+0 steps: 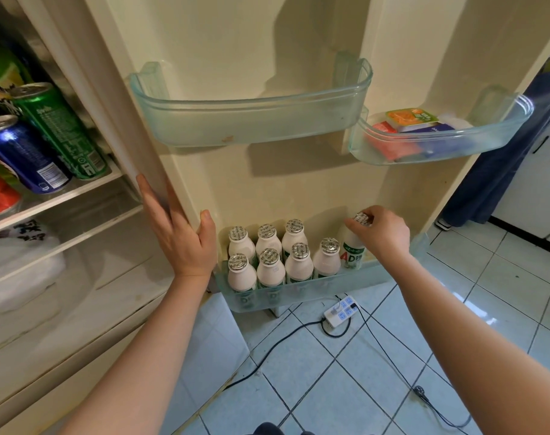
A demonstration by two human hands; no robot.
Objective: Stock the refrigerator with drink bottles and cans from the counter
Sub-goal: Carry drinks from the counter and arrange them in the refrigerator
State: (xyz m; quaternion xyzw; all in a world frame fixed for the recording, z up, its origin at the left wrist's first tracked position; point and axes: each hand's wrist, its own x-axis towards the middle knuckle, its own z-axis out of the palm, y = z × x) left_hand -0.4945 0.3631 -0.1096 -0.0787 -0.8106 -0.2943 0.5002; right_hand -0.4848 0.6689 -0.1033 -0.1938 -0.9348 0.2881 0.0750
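One bottle (352,250) gripped at door bin (302,291); tiled floor (314,381).

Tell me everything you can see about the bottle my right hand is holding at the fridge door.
The bottle is small and white, plastic by the look, with a crinkled silver foil cap and a label showing large letters AD and green print. It stands roughly upright at the right end of the lower door bin, beside seven matching bottles. The right hand grips it round the cap from above. Its base is hidden behind the bin's wall.
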